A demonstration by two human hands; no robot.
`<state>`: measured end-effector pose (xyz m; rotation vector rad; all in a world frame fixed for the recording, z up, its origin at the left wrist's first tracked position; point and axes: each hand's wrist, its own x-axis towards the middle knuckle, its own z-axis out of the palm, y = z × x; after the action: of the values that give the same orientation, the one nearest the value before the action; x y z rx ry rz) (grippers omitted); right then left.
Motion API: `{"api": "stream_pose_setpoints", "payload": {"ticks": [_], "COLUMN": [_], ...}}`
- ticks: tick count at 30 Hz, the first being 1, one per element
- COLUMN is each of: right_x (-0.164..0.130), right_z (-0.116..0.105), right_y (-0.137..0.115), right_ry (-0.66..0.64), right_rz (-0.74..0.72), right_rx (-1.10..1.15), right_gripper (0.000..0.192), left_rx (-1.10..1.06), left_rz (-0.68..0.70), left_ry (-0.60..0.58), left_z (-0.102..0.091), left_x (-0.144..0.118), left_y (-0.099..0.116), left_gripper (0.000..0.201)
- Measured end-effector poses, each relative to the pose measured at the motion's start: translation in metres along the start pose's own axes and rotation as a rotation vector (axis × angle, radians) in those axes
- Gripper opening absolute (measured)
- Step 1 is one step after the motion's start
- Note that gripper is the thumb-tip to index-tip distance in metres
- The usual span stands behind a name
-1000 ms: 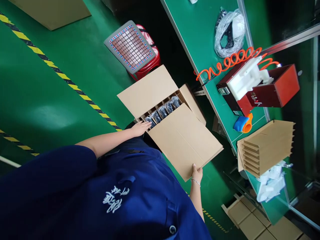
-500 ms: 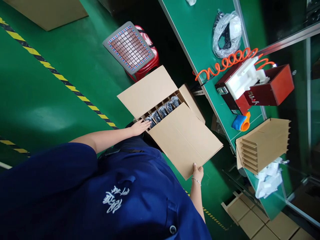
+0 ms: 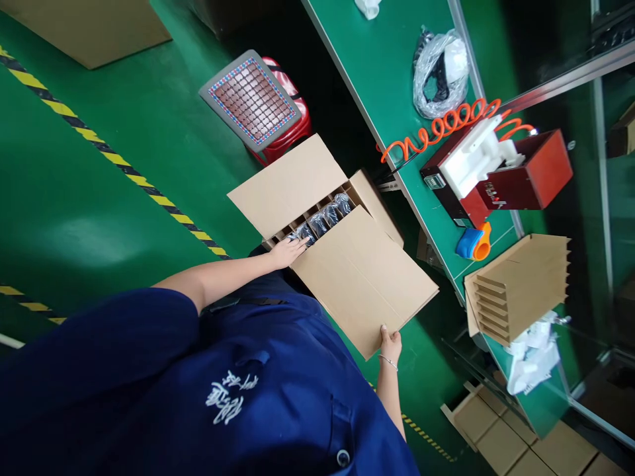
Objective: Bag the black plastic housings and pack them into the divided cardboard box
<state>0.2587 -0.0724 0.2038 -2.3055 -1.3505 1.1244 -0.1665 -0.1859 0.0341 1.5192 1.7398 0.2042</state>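
Observation:
An open cardboard box with thin dividers stands in front of my body, with a raised flap on its far side. Several dark items in clear plastic wrap sit in a row in its compartments. My left hand lies over the near end of the row, fingers stretched out and touching the wrapped items. My right hand pinches the outer corner of a wide brown cardboard panel, thumb on top. This panel covers part of the box; I cannot tell whether it is a flap or a loose sheet.
A green workbench on the right bears a red machine with a coiled orange hose, a tape dispenser and a cardboard divider stack. A red stool with a beaded cushion stands beyond the box.
My left hand has slid a little to the right along the wrapped items. My right hand keeps its hold on the panel corner. The view has shifted slightly.

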Motion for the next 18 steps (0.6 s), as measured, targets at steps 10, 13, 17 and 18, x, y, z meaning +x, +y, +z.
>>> {"api": "stream_pose_setpoints", "payload": {"ticks": [10, 13, 17, 18], "right_x": [-0.001, 0.001, 0.004, 0.005], "right_z": [-0.005, -0.009, -0.014, -0.015], "right_y": [0.002, 0.009, 0.019, 0.021], "right_ry": [0.036, 0.04, 0.037, 0.035], "right_rz": [0.011, 0.025, 0.043, 0.046], "right_rx": [0.054, 0.066, 0.09, 0.098], "right_gripper": [0.047, 0.048, 0.05, 0.05], "left_rx": [0.045, 0.07, 0.094, 0.1], "left_rz": [-0.019, -0.038, -0.04, -0.034], "left_ry": [0.055, 0.058, 0.066, 0.072], "left_z": [-0.013, -0.018, -0.026, -0.028], "left_x": [0.055, 0.071, 0.095, 0.102], "left_y": [0.019, 0.025, 0.034, 0.036], "left_gripper": [0.05, 0.047, 0.041, 0.041]}}
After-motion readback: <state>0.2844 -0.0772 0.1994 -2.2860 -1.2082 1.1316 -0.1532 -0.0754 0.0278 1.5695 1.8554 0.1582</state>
